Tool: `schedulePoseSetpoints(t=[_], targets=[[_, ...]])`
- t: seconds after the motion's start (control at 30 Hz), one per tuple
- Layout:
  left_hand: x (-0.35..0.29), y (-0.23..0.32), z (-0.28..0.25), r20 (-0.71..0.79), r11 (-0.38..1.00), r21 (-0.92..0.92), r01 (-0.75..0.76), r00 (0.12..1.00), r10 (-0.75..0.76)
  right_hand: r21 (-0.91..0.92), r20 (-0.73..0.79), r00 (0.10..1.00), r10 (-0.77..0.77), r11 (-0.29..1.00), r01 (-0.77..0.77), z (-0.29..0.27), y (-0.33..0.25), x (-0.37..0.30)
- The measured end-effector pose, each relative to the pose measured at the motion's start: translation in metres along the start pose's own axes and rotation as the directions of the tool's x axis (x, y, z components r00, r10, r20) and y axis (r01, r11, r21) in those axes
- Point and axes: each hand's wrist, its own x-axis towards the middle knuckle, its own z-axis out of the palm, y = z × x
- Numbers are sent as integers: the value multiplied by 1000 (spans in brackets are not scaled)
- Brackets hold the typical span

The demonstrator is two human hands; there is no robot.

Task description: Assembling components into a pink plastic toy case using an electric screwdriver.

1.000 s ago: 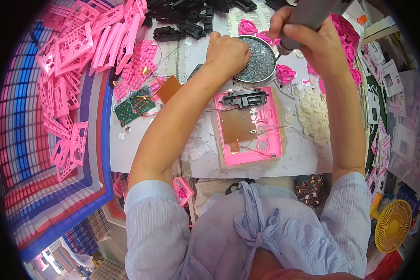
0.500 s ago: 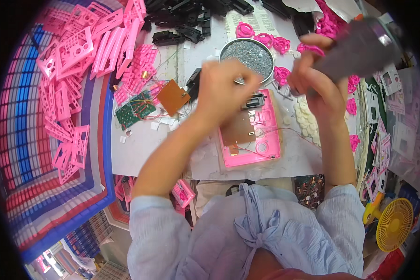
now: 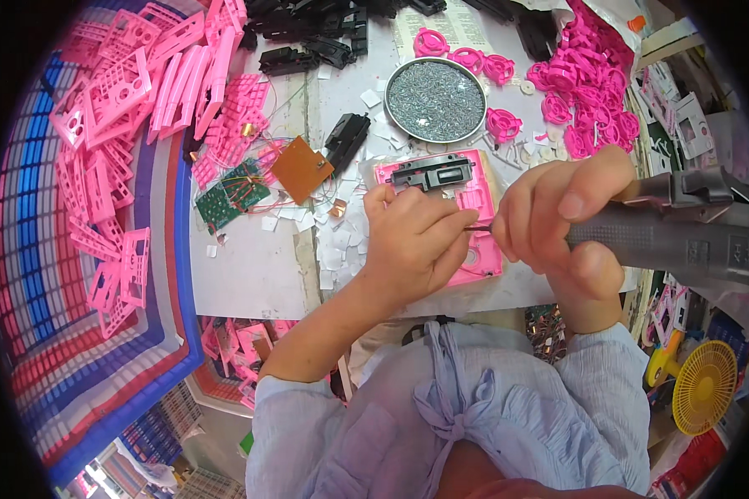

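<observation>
My right hand (image 3: pixel 558 216) grips a black electric screwdriver (image 3: pixel 674 237), its thin bit (image 3: pixel 478 229) pointing left. At the bit's tip, my left hand (image 3: pixel 420 237) is pinched closed; whatever it holds is hidden by the fingers. Both hands are over a pink plastic casing (image 3: pixel 484 270), which lies on the table and is partly covered by them. A black mechanism (image 3: pixel 433 172) sits across the casing's far end. Just beyond stands a round bowl (image 3: pixel 386 104) filled with small silvery screws.
Left of the casing lie an orange-brown board (image 3: pixel 302 170), a green circuit board (image 3: pixel 233 200) with wires, and white paper bits. Pink frames (image 3: pixel 121 100) pile up at far left. Pink round parts (image 3: pixel 587 79) heap at far right, black mechanisms (image 3: pixel 308 41) at the back. A yellow fan (image 3: pixel 705 387) stands lower right.
My left hand has come back from beside the screw bowl to the casing. My right hand has brought the screwdriver down, so its bit now meets the left fingers.
</observation>
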Motion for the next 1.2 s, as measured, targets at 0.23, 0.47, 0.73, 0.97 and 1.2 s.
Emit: schedulePoseSetpoints(t=[0.23, 0.47, 0.73, 0.97, 1.2], targets=[[3, 0, -1, -26, 986, 164, 20, 1000, -16, 28, 69, 994, -88, 996, 87, -8, 12, 1], [13, -24, 8, 66, 925, 375, 66, 993, -98, -93, -106, 994, -32, 995, 22, -46, 55, 26], [7, -30, 15, 8, 927, 364, 92, 995, -102, -355, 7, 999, 35, 935, -31, -50, 80, 27], [16, -31, 15, 76, 952, 297, 78, 992, -105, -557, 206, 975, -77, 811, 182, -62, 82, 27], [23, -36, -9, 146, 990, 70, 123, 980, -132, -27, 96, 951, 294, 956, -293, -93, 51, 81]])
